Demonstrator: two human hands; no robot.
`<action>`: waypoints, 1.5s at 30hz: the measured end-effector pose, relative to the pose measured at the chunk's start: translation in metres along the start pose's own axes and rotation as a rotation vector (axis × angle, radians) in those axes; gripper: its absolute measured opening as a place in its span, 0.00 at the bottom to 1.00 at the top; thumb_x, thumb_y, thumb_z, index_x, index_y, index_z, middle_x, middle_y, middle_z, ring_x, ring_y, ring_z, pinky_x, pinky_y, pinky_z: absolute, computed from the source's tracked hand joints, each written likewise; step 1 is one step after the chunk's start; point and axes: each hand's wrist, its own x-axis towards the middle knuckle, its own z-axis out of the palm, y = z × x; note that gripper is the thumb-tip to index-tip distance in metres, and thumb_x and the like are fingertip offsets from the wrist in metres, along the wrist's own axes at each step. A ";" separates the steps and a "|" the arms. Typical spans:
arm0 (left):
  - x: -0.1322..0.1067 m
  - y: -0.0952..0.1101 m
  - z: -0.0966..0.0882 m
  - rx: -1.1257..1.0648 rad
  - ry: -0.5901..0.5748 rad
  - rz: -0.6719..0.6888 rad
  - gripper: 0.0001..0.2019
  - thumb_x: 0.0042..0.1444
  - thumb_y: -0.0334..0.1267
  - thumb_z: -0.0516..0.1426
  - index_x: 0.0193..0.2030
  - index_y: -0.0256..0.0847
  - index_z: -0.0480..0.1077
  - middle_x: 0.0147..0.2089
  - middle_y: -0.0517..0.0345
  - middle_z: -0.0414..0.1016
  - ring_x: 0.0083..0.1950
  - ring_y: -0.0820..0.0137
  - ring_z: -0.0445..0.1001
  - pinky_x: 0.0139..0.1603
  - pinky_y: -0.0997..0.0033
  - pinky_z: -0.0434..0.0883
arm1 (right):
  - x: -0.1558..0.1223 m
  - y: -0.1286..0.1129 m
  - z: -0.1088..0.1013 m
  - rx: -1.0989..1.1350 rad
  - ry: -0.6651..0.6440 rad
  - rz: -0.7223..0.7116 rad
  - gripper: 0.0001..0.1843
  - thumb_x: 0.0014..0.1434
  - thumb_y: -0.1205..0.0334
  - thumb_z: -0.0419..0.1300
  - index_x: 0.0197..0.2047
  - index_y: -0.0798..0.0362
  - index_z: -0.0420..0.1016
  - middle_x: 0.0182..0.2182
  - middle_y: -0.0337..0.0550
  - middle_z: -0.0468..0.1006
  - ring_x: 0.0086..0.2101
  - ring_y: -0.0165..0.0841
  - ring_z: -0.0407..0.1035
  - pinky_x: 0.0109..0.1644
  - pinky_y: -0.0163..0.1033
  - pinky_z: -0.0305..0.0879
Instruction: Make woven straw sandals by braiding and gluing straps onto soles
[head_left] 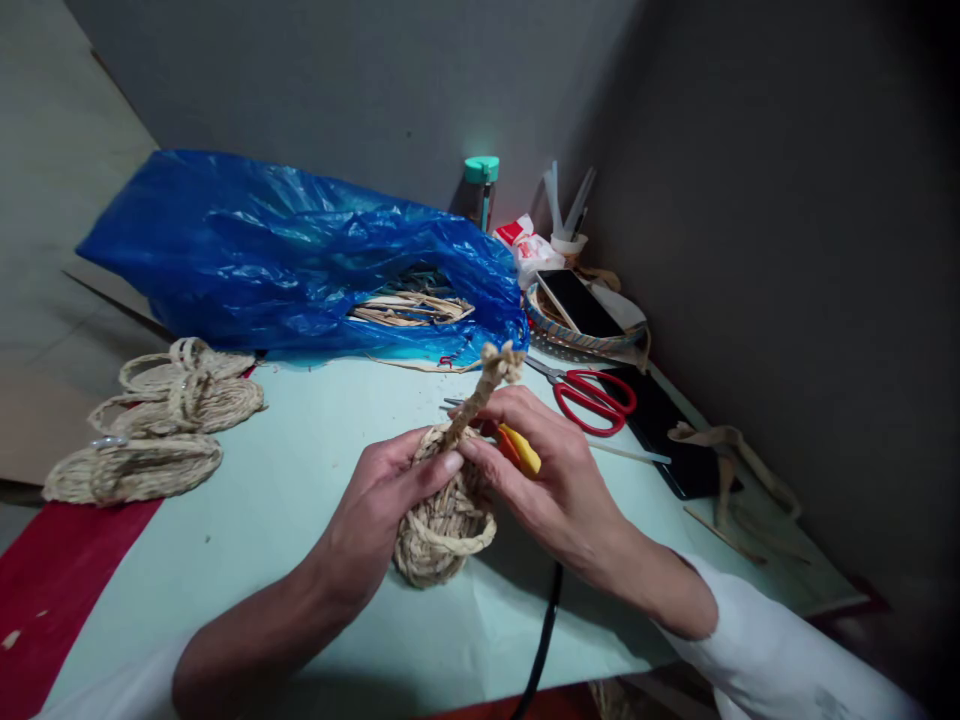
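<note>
Above the middle of the desk (300,600), toward its near edge, the two hands hold a woven straw slipper (431,555); whether its lower end touches the desk, I cannot tell. The left hand (382,490) is closed around its left side, with the thumb pressed on the top, probably to keep the weave from turning. The right hand (559,470) is closed too: its thumb and forefinger pinch the upper end, where a thick braided stem (478,398) comes out, and this seems to give a firm hold at the joint. Against the same palm sits a yellow and orange object (520,450), mostly hidden, perhaps kept there to be near. The slipper is beige, tightly plaited and a little rough, with a loop (454,545) across its lower part; the stem stands tilted and ends in a knobby tip. Along the far edge lies a blue plastic bag (285,260), its mouth facing the hands, so that the dry strips (412,308) inside seem easy to reach. Near the right edge rest red-handled scissors (579,387), and at the left edge are gathered several similar slippers (150,460), apparently set aside from the working space.
</note>
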 end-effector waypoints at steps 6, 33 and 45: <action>0.002 0.000 -0.002 0.009 0.060 -0.018 0.06 0.54 0.37 0.65 0.35 0.35 0.78 0.30 0.57 0.74 0.32 0.71 0.69 0.33 0.75 0.67 | 0.000 0.001 0.000 0.010 0.044 -0.128 0.09 0.64 0.68 0.60 0.48 0.52 0.75 0.40 0.46 0.78 0.42 0.36 0.70 0.47 0.43 0.68; -0.004 0.009 0.000 0.059 0.143 0.010 0.07 0.54 0.40 0.64 0.36 0.38 0.78 0.30 0.58 0.78 0.30 0.70 0.75 0.32 0.75 0.71 | -0.011 -0.010 -0.017 -0.189 -0.085 -0.489 0.19 0.60 0.69 0.56 0.54 0.52 0.76 0.54 0.47 0.80 0.49 0.40 0.71 0.52 0.48 0.71; 0.004 0.017 0.001 -0.030 0.272 0.003 0.11 0.48 0.45 0.67 0.30 0.40 0.76 0.25 0.59 0.77 0.27 0.70 0.75 0.28 0.74 0.71 | -0.008 -0.018 -0.026 -0.078 -0.060 -0.412 0.25 0.55 0.76 0.53 0.54 0.50 0.73 0.48 0.47 0.82 0.44 0.39 0.75 0.49 0.49 0.73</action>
